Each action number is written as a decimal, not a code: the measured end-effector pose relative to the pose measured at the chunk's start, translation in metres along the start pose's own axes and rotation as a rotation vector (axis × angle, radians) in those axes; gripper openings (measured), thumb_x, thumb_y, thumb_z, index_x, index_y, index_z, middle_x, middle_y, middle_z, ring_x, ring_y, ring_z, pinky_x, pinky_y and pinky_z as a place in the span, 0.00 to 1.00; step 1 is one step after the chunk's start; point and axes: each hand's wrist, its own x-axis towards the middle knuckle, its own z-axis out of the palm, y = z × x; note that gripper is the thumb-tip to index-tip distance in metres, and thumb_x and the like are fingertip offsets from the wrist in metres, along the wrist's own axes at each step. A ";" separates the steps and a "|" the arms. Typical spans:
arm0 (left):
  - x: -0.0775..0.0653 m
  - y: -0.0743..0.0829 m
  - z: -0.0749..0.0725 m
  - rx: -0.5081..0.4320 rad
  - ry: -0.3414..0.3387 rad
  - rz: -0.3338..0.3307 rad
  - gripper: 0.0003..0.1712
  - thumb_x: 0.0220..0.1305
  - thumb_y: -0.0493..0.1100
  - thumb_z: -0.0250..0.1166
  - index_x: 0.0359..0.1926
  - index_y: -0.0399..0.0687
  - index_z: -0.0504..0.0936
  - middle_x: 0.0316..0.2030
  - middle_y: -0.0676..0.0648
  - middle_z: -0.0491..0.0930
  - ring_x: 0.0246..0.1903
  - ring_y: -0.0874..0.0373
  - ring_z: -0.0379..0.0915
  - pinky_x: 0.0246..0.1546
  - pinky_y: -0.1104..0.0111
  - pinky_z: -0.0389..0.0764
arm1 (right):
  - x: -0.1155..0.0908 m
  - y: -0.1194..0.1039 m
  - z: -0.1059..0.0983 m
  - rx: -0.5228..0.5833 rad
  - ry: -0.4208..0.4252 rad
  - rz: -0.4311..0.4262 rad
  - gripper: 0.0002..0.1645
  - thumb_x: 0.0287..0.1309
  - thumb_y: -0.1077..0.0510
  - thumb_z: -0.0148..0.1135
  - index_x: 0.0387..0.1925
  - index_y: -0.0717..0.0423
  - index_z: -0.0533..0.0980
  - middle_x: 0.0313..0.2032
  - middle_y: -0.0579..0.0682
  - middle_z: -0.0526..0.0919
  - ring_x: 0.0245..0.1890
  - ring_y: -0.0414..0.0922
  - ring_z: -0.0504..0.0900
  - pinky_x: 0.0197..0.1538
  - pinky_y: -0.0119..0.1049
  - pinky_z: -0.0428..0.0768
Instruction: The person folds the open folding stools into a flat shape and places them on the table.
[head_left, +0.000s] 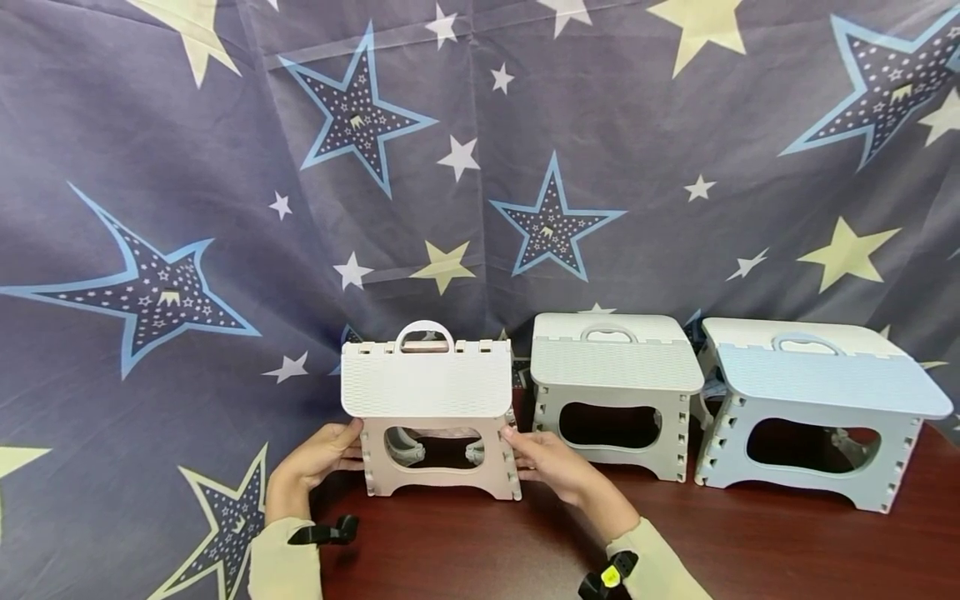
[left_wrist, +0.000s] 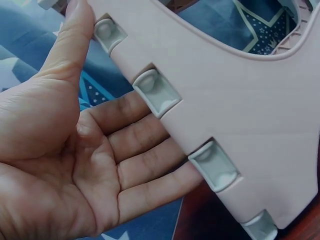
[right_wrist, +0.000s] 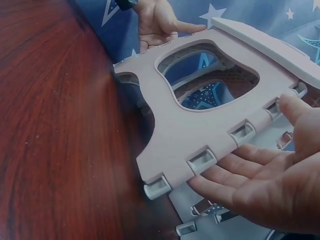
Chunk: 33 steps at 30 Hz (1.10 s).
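Note:
A pale pink folding stool (head_left: 438,480) stands upright on the dark red-brown table (head_left: 465,542), one leg panel facing me. Its white-looking top (head_left: 426,379) shows only the front half, with hinge teeth and an arched handle (head_left: 424,325) along the upper edge. My left hand (head_left: 318,457) holds the left side edge, thumb at the upper front and fingers reaching behind the leg panel (left_wrist: 260,115). On the opposite side, my right hand (head_left: 551,462) grips the edge, thumb on the front and fingers behind. In the right wrist view, grey hinge clips (right_wrist: 202,161) line that edge.
A grey-green folding stool (head_left: 615,367) stands unfolded close to the right. Farther right is a light blue folding stool (head_left: 817,383), also unfolded. A star-patterned dark curtain (head_left: 420,225) hangs directly behind all three stools and along the left.

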 end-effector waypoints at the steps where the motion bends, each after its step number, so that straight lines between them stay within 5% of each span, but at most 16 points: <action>1: -0.001 0.000 -0.001 0.001 -0.007 -0.003 0.37 0.77 0.63 0.46 0.52 0.33 0.82 0.41 0.55 0.88 0.43 0.61 0.85 0.48 0.63 0.86 | 0.000 0.000 0.000 -0.001 -0.017 0.000 0.39 0.77 0.43 0.49 0.66 0.77 0.67 0.58 0.66 0.78 0.52 0.47 0.80 0.64 0.51 0.79; 11: -0.005 0.001 -0.004 0.015 -0.033 -0.002 0.39 0.78 0.63 0.45 0.54 0.30 0.81 0.42 0.53 0.88 0.44 0.60 0.85 0.49 0.62 0.86 | -0.002 -0.004 -0.001 -0.002 -0.060 0.001 0.40 0.78 0.42 0.48 0.67 0.77 0.65 0.60 0.70 0.77 0.55 0.49 0.81 0.65 0.53 0.78; 27: 0.002 -0.001 0.002 0.030 0.031 0.018 0.40 0.79 0.61 0.45 0.57 0.22 0.77 0.45 0.51 0.88 0.45 0.60 0.85 0.52 0.61 0.85 | 0.000 0.001 0.007 0.002 0.127 -0.027 0.39 0.74 0.42 0.54 0.63 0.76 0.71 0.55 0.65 0.82 0.51 0.48 0.83 0.62 0.51 0.81; 33: 0.005 -0.004 0.000 0.019 0.042 0.052 0.35 0.80 0.59 0.46 0.53 0.30 0.81 0.43 0.55 0.88 0.45 0.62 0.85 0.50 0.63 0.85 | 0.000 0.000 0.011 -0.014 0.195 -0.063 0.33 0.73 0.44 0.57 0.58 0.73 0.76 0.53 0.62 0.83 0.48 0.49 0.83 0.60 0.50 0.82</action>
